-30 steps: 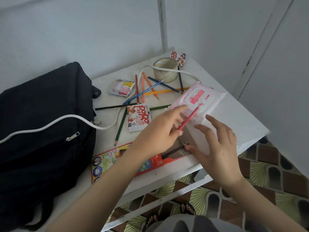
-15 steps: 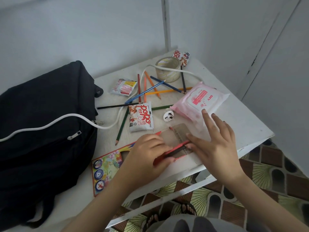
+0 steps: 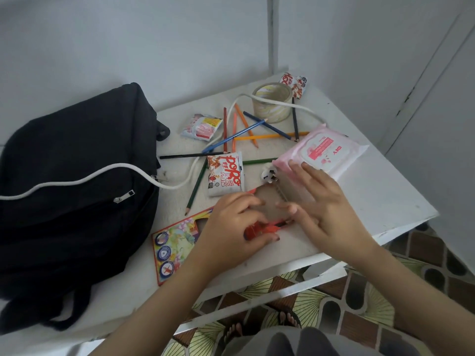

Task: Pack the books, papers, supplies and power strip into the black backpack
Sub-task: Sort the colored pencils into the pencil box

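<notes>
The black backpack point(image 3: 64, 176) lies on the left of the white table point(image 3: 372, 201), with the power strip's white cable point(image 3: 77, 179) draped over it and its plug point(image 3: 268, 173) by the pink wipes pack point(image 3: 323, 152). A colourful pencil box point(image 3: 174, 242) lies at the front edge. My left hand point(image 3: 236, 222) pinches a red pencil point(image 3: 264, 229) at the box's open end. My right hand point(image 3: 323, 209) rests with spread, straight fingers on the box's open flap. Several loose coloured pencils point(image 3: 246, 132) lie crossed behind.
A tape roll point(image 3: 272, 101) stands at the back near the wall corner. Three snack packets lie about: one point(image 3: 225, 176) by the box, one point(image 3: 201, 127) near the backpack, one point(image 3: 294, 84) behind the tape. Patterned floor tiles point(image 3: 385, 304) show below the table edge.
My left hand carried the red pencil from above the wipes pack down to the pencil box and pushed it lower into the open end. My right hand stayed on the flap.
</notes>
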